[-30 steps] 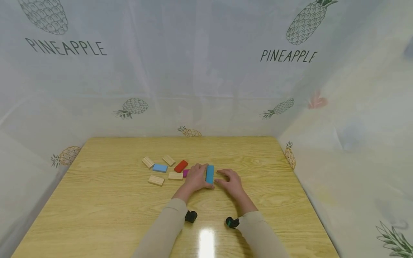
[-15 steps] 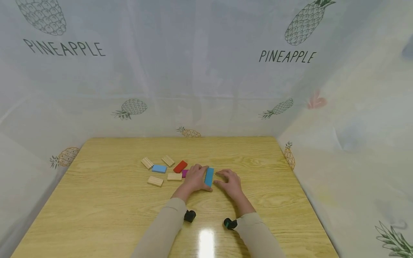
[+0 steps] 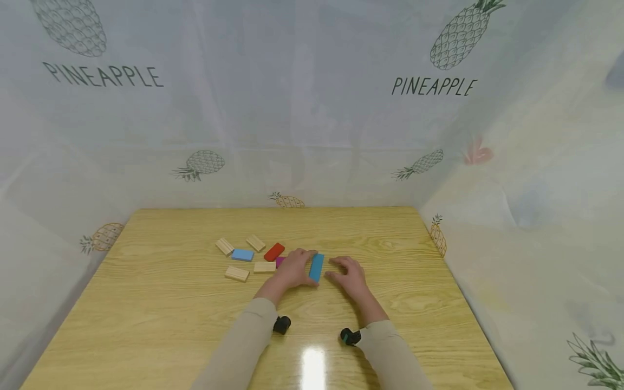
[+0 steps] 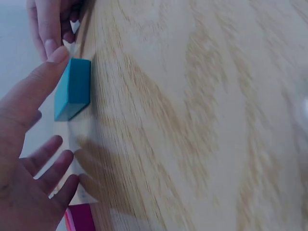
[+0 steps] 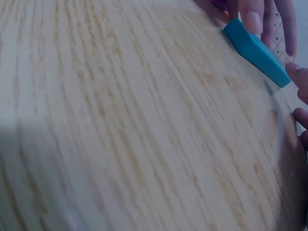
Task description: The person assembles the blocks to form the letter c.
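Observation:
A blue-green wooden block point(image 3: 316, 267) lies on the table between the two hands. My left hand point(image 3: 292, 269) is just left of it, thumb by its near end and forefinger by its far end. In the left wrist view the block point(image 4: 74, 89) has the thumb point(image 4: 41, 82) close to one corner, and the other fingers are spread apart from it. To the right, my right hand point(image 3: 350, 277) has its fingers loosely bent and holds nothing, with a small gap to the block. A magenta block point(image 3: 280, 261) is partly hidden behind my left hand.
Left of the hands lie a red block point(image 3: 274, 252), a light blue block point(image 3: 242, 255) and several plain wooden blocks point(image 3: 265, 267). The wooden table point(image 3: 185, 325) ends at a pineapple-print curtain point(image 3: 312, 108) at the back and sides.
The blue-green block has tipped over to show a broader face upward and shifted slightly nearer. My left hand has eased a little to the left; my right hand has hardly moved.

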Action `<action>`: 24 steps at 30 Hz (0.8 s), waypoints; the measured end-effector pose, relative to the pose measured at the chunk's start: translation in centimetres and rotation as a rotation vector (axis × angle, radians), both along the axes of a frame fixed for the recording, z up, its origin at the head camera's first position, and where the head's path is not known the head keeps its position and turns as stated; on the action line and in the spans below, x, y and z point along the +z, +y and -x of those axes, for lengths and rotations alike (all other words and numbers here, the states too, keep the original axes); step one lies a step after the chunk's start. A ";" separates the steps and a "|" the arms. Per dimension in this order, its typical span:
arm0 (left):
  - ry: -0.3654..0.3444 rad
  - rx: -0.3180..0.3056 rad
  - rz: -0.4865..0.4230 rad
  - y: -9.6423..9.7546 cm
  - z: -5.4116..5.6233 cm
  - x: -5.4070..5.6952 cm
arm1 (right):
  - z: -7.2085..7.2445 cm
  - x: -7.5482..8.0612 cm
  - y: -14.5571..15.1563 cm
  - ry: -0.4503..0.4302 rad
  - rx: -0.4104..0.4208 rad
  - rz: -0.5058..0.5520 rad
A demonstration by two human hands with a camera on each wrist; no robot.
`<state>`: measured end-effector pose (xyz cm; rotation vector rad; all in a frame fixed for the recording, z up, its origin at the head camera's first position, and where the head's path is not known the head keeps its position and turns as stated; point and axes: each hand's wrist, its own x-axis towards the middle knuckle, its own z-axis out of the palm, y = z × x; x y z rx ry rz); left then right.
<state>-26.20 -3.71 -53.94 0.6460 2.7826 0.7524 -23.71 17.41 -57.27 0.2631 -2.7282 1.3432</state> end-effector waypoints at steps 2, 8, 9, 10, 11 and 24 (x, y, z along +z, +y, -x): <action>-0.007 -0.006 -0.019 -0.3 -0.1 0.1 | 0.0 0.1 0.1 -0.006 -0.005 0.026; 0.015 -0.030 -0.039 -1.2 -0.6 0.6 | 0.0 0.8 -0.2 -0.066 -0.011 0.136; 0.024 -0.030 -0.041 -1.4 -0.8 0.7 | -0.1 0.9 -0.3 -0.076 -0.013 0.151; 0.033 -0.029 -0.044 -1.6 -0.9 0.9 | -0.1 1.1 -0.4 -0.083 -0.012 0.164; 0.039 -0.026 -0.042 -1.8 -1.0 1.0 | -0.1 1.3 -0.5 -0.091 -0.014 0.178; 0.004 0.057 -0.098 -5.5 -2.9 3.1 | 0.1 3.1 -3.1 -0.103 0.099 0.191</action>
